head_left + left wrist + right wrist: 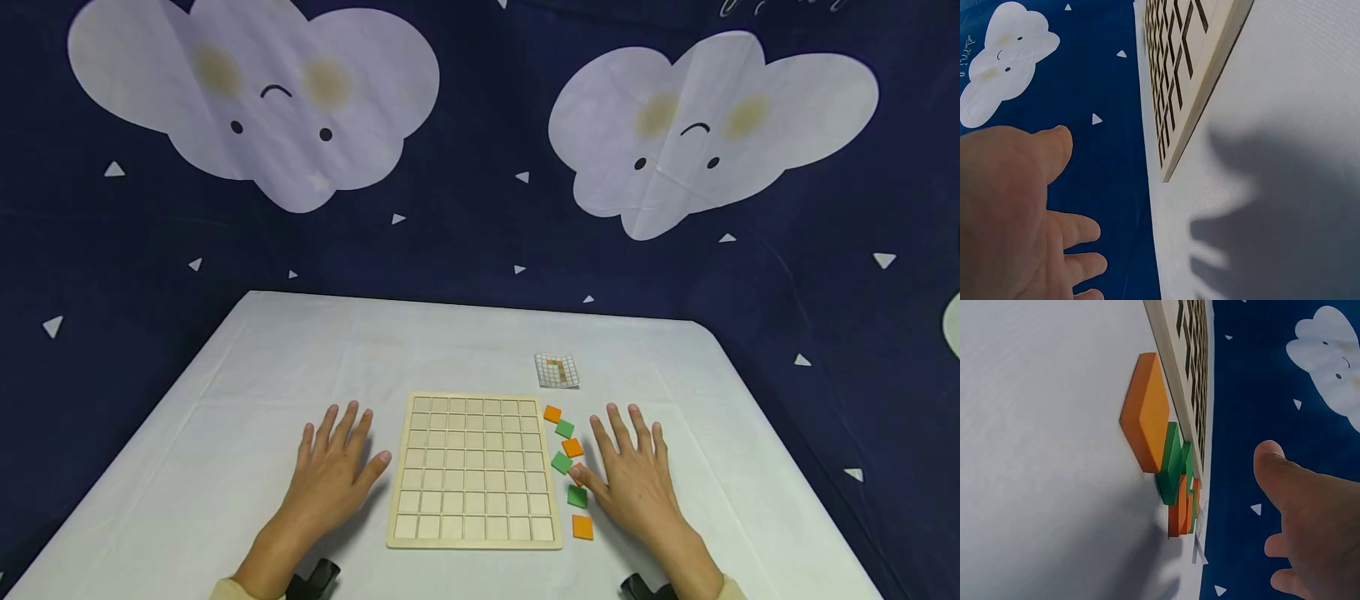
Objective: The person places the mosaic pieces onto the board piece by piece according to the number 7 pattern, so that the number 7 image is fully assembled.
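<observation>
Wrist gadgets (315, 581): Two black ones, one by each wrist, at the bottom edge.
Sleeves (227, 591): Pale yellow, just peeking in.
Left hand (330, 483): Fingers spread wide, holding nothing. It hangs over the table, just left of the board.
Right hand (637, 483): Fingers spread wide too, holding nothing. Its thumb hangs over one orange tile and hides part of it.
Tiles (572, 448): Four orange and three green, in a wobbly line between the board and the right hand. They lie flat.
Board (474, 471): Pale wood with rows of little boxes. It lies flat between the hands.
Card (557, 371): Small, past the tiles, with an orange and green picture on a grid.
Table (450, 342): Covered in white.
Cloth (480, 167): Dark blue, behind the table, with white clouds (277, 158) and triangles (884, 260).
</observation>
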`<state>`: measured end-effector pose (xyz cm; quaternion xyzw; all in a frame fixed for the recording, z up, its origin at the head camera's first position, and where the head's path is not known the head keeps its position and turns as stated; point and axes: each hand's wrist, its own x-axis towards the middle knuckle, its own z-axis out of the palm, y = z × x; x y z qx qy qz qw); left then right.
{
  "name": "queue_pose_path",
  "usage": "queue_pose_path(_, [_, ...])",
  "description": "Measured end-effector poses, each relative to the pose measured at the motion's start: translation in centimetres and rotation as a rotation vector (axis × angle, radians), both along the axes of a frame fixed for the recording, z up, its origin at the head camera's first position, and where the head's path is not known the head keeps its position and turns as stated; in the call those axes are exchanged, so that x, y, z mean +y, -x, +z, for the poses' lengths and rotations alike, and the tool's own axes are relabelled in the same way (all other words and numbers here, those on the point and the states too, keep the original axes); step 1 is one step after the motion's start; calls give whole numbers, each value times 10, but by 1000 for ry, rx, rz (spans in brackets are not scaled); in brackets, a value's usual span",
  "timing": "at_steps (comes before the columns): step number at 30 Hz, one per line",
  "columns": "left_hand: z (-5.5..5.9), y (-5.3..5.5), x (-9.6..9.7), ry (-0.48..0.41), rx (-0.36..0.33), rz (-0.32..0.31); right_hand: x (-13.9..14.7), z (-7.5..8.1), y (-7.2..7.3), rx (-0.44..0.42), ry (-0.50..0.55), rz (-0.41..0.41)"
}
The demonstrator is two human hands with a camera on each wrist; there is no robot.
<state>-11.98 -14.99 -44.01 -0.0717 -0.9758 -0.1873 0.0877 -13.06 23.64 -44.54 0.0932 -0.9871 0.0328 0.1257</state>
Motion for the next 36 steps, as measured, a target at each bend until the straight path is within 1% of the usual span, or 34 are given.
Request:
queue_pose_path(8, [-4, 0, 1, 3, 11, -38, -2, 2, 1, 0, 39, 20])
queue_pose_path(17, [-7, 0, 3, 12, 36, -67, -4, 1, 2, 26, 70, 37])
queue_pose_path(24, [-8, 0, 4, 0, 37, -89, -3, -1, 3, 66, 125, 77])
queue_pose_path(31, [-12, 2, 4, 10, 66, -106, -1, -3, 5, 59, 193, 102])
queue_pose_path(36, [-13, 3, 4, -16, 81, -125, 0, -5, 6, 49, 236, 103])
